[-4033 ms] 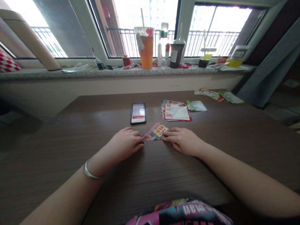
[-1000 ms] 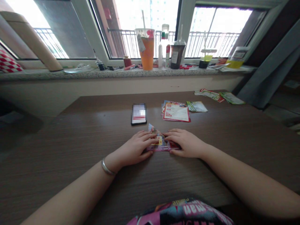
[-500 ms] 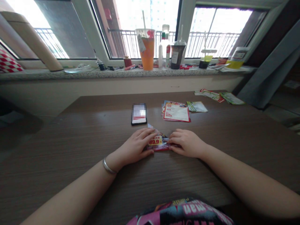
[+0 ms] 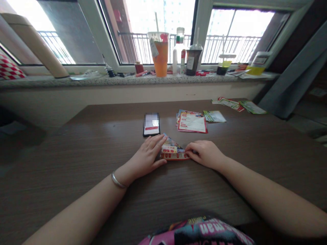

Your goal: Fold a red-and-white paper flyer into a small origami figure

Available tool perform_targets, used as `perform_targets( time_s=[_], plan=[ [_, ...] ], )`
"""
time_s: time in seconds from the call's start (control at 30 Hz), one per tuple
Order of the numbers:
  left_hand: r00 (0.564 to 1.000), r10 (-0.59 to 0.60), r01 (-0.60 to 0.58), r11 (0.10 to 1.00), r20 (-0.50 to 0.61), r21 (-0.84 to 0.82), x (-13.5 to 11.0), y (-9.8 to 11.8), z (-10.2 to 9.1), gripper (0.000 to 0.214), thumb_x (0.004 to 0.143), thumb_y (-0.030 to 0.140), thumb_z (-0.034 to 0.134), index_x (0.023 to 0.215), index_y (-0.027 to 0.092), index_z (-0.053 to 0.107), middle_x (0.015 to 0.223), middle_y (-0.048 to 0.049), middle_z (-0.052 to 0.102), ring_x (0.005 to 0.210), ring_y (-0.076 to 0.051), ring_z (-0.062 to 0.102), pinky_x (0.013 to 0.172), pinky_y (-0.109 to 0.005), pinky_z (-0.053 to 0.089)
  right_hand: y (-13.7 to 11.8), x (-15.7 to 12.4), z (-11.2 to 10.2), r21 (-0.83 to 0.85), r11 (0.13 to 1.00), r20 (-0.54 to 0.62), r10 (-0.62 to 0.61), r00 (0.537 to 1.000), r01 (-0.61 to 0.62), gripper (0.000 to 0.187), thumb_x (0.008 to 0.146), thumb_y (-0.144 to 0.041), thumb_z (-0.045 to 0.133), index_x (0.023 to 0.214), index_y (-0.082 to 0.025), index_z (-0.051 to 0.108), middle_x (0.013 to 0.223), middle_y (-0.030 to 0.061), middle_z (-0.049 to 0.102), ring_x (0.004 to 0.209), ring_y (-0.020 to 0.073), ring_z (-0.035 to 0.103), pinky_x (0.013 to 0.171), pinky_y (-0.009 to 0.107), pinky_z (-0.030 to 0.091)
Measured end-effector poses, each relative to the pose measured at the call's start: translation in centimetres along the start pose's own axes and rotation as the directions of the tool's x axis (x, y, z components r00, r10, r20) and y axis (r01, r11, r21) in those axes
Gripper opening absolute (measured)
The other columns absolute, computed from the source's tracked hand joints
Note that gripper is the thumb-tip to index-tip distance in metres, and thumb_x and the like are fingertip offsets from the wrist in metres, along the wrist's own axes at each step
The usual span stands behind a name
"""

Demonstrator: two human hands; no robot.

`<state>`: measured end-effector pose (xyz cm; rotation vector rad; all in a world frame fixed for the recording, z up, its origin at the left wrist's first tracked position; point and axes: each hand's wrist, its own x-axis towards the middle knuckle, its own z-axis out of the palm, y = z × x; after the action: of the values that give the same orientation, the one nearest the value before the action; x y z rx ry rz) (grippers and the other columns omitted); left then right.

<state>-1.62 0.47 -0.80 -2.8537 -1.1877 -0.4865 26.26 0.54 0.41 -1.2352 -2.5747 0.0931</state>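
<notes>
A folded paper flyer [image 4: 172, 149] with colourful print and a large "89.9" lies on the brown table, narrowing to a point at its top. My left hand [image 4: 145, 153] rests flat along the flyer's left side, thumb apart from the fingers, a silver bangle on the wrist. At the flyer's right corner my right hand [image 4: 204, 153] pinches the paper between thumb and forefinger. Just beyond my left fingers lies a phone [image 4: 151, 125] with a lit, partly blurred screen.
Behind the flyer are a stack of printed sheets [image 4: 192, 121] and green-and-white leaflets [image 4: 214, 116]. More leaflets [image 4: 252, 107] lie at the far right. Along the windowsill [image 4: 102, 81] stand an orange drink cup [image 4: 161, 56], a dark drink cup [image 4: 193, 61] and bottles.
My left hand has slid slightly left, uncovering more of the flyer. Its lower edge now shows a red-and-white printed strip. The right thumb and forefinger have closed on the right corner.
</notes>
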Motion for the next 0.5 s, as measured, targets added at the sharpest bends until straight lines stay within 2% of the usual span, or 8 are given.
perform_targets(
  time_s=[0.17,0.33,0.5],
  plan=[
    [0.997,-0.075,0.074,0.997,-0.014,-0.02,-0.1,-0.1,0.4,0.08,0.087,0.042,0.057,0.15,0.02,0.011,0.151,-0.0156,0.029,0.139,-0.031,0.028,0.114,-0.05,0.026,-0.1,0.0,0.0,0.065,0.997,-0.029,0.033,0.999,-0.031,0.013,0.089,-0.029,0.053,0.09,-0.021,0.063,0.083,0.0016,0.071,0.075,0.0159,0.064,0.066,0.026,0.041],
    [0.99,-0.137,0.135,0.988,-0.023,-0.073,-0.2,-0.4,0.8,0.074,0.092,0.041,0.048,0.15,0.019,0.008,0.15,-0.0168,0.028,0.139,-0.03,0.028,0.113,-0.048,0.028,0.1,0.0,0.1,0.11,0.993,-0.033,0.042,0.999,-0.038,0.011,0.087,-0.027,0.053,0.09,-0.022,0.062,0.085,0.0008,0.071,0.075,0.0151,0.064,0.067,0.025,0.042],
    [0.985,-0.169,0.166,0.98,-0.02,-0.113,-0.3,-0.7,1.3,0.078,0.09,0.041,0.051,0.15,0.02,0.006,0.151,-0.0178,0.027,0.14,-0.032,0.027,0.112,-0.051,0.029,0.3,0.0,0.4,0.148,0.987,-0.038,0.064,0.997,-0.058,0.009,0.086,-0.027,0.056,0.087,-0.022,0.063,0.082,0.0003,0.071,0.072,0.0143,0.063,0.065,0.025,0.042]
  ],
)
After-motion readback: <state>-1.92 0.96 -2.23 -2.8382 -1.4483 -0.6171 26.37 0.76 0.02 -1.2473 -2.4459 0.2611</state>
